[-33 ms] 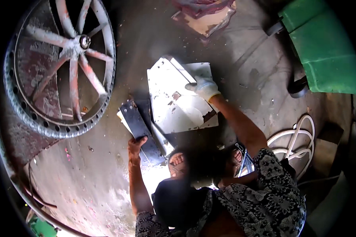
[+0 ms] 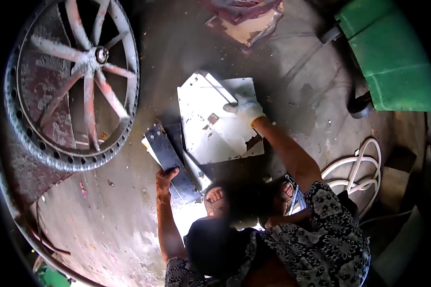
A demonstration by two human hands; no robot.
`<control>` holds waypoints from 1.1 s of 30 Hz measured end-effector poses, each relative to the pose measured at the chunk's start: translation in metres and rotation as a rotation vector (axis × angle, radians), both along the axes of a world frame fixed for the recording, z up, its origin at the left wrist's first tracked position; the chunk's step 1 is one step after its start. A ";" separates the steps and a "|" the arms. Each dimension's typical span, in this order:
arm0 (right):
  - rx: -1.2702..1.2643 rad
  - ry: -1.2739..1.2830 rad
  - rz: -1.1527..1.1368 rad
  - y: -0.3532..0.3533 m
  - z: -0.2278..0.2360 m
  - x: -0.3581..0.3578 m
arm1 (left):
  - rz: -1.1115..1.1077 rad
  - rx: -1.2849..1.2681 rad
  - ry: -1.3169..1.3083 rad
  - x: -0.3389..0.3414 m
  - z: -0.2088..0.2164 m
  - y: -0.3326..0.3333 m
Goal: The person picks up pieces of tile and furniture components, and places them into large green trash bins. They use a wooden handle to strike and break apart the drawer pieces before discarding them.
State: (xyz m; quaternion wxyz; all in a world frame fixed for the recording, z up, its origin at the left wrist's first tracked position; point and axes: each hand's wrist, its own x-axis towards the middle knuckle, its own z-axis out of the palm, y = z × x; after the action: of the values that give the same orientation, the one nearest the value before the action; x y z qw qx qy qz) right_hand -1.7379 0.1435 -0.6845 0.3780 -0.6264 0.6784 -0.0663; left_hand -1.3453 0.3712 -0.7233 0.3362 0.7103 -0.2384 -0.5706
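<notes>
My bare left hand (image 2: 166, 178) is closed round the side of a long dark, flat plate (image 2: 170, 152), its thumb on top. Under and beside that plate lie another dark piece (image 2: 175, 135) and a light metal strip (image 2: 196, 171). My right hand (image 2: 246, 111), in a white glove, grips the right edge of a chipped white sheet panel (image 2: 203, 107) with a raised, folded edge. Its thumb lies over the panel and the other fingers are partly hidden. A second white sheet (image 2: 246, 85) lies beneath it on the floor.
A big spoked wheel (image 2: 88, 60) stands at the left. A green wheeled bin (image 2: 392, 62) is at the upper right, and a coiled pale hose (image 2: 352, 179) lies below it. Brownish-red wrapped material (image 2: 246, 24) sits at the top. My sandalled feet (image 2: 215, 201) are close to the pieces.
</notes>
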 end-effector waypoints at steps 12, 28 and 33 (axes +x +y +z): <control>-0.103 0.037 -0.072 0.013 0.010 0.042 | 0.018 0.048 0.001 0.002 0.000 0.007; 0.449 -0.265 -0.083 0.041 0.046 0.054 | 0.201 -0.193 -0.065 -0.049 0.053 -0.010; 0.466 -0.369 -0.209 0.067 0.051 0.080 | 0.115 -0.165 -0.208 -0.050 0.060 -0.042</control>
State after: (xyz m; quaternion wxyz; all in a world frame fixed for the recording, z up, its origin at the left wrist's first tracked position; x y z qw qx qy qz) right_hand -1.6583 0.2105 -0.6333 0.6192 -0.4275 0.6559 -0.0600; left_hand -1.3949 0.3297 -0.6631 0.3991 0.7480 -0.2769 -0.4523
